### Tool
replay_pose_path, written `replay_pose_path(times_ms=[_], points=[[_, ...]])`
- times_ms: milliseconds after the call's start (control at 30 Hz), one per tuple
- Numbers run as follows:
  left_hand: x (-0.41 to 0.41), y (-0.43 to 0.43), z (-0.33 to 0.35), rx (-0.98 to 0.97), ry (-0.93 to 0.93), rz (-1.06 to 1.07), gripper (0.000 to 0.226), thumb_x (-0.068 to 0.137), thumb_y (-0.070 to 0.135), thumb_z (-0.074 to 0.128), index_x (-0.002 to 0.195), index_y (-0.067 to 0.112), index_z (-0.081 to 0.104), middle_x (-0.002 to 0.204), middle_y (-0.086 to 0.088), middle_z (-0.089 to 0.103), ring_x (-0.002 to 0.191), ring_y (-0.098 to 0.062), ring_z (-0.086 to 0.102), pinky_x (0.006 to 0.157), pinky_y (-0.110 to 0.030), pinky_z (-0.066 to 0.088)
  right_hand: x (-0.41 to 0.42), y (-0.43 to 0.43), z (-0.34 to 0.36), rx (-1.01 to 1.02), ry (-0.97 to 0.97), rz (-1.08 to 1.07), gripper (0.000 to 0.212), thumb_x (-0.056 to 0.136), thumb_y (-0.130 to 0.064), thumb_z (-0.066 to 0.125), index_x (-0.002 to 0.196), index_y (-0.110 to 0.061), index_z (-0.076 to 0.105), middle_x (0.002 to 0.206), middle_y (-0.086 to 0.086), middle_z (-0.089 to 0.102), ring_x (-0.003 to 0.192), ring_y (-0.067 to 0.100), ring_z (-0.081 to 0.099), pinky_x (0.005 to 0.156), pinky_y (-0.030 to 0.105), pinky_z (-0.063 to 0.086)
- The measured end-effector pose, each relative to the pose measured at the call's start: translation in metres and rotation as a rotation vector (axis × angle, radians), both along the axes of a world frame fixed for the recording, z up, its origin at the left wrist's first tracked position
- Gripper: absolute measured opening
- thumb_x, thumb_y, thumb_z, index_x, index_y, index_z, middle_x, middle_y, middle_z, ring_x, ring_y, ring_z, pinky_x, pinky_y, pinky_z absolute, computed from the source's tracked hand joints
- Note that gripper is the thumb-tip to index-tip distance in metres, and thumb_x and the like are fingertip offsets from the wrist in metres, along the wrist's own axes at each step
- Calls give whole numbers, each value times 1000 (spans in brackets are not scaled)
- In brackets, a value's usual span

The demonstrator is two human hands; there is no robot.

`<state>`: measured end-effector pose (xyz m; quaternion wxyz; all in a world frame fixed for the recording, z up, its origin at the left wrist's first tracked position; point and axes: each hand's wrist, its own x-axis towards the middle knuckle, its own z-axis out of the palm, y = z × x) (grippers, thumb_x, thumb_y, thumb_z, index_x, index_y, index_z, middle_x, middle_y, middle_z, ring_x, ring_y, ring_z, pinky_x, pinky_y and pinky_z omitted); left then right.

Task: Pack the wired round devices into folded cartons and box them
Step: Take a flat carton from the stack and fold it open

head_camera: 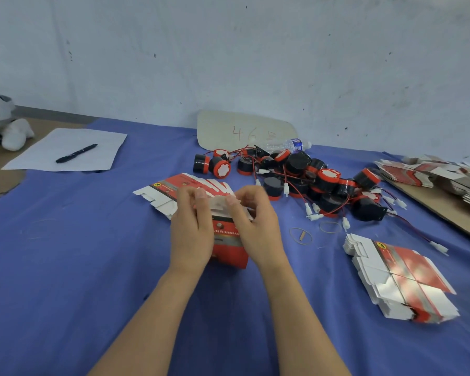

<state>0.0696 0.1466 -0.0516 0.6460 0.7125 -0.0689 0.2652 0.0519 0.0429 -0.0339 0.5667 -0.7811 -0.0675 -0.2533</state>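
Observation:
A red and white carton (229,246) stands upright on the blue cloth (92,267) at the centre. My left hand (192,229) grips its left side, fingertips on the white top flap. My right hand (255,221) holds the right side and pinches the same flap. Just behind the hands lies a fanned stack of flat cartons (174,189). A heap of black and red round devices (304,175) with red wires and white plugs lies to the back right. I cannot see whether a device is inside the carton.
A second stack of flat cartons (399,278) lies at the right. More flat cartons (440,175) rest on a board at the far right. Rubber bands (300,236), a water bottle (289,145), a cardboard sign (244,130), paper (65,150) and a pen (76,153) are around.

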Motion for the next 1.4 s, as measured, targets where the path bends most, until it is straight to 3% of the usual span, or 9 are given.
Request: replay_pose_path(times_ms=[100,267,633,900,1033,1100,1200,1300,1400], points=[[2,7,4,-17,-16,-45,34,94,60,29,87,33,48,83,19,63,76,0,62,58,-13,48,-4,-6,6,70,212,119,22,94,-38,55,80,-29,70,101,1,66,89,11,66,78,29,53],[-8,5,11,161,-215,-134,47,95,54,25,96,17,55,89,12,59,80,-9,60,66,-24,49,-11,-37,19,226,479,357,19,89,-14,64,108,-15,62,109,7,67,86,18,66,83,35,51],[-19,1,15,246,-384,-285,49,100,47,24,101,13,58,93,11,61,90,-12,61,73,-25,50,-20,-53,27,-23,490,441,29,87,-8,66,110,-25,63,108,2,70,99,21,68,89,37,55],[-14,3,14,200,-450,-226,51,101,49,24,101,13,59,96,15,59,86,-10,61,68,-26,49,-18,-47,22,173,490,413,27,70,-50,65,83,-30,76,89,1,74,77,14,68,72,27,56],[-12,2,13,183,-446,-184,43,100,42,27,100,14,59,96,16,59,90,-12,60,74,-25,48,-16,-44,23,290,510,387,50,68,-57,62,97,-17,74,97,6,74,82,18,69,72,28,55],[-11,3,16,101,-372,-97,34,97,42,28,94,24,57,94,22,60,90,-4,59,74,-16,46,-13,-41,25,382,463,384,61,70,-62,52,109,-18,69,107,5,72,93,17,67,82,30,53],[-3,10,21,-232,-54,15,35,92,42,31,79,27,60,83,19,65,79,-4,63,64,-14,47,-14,-32,26,344,283,456,38,86,-58,47,120,-43,57,123,-13,64,113,5,60,92,27,51],[9,19,20,-675,432,-166,33,96,36,39,78,23,64,72,4,72,71,-19,69,60,-29,54,-17,-23,19,131,267,535,34,91,-45,52,125,-50,53,135,-21,53,122,-5,50,99,22,44],[10,24,21,-815,528,-411,40,100,38,37,85,20,69,79,-5,75,72,-22,72,63,-37,57,-12,-19,15,49,315,402,43,91,-61,43,122,-38,62,132,-1,58,121,3,52,96,28,49]])
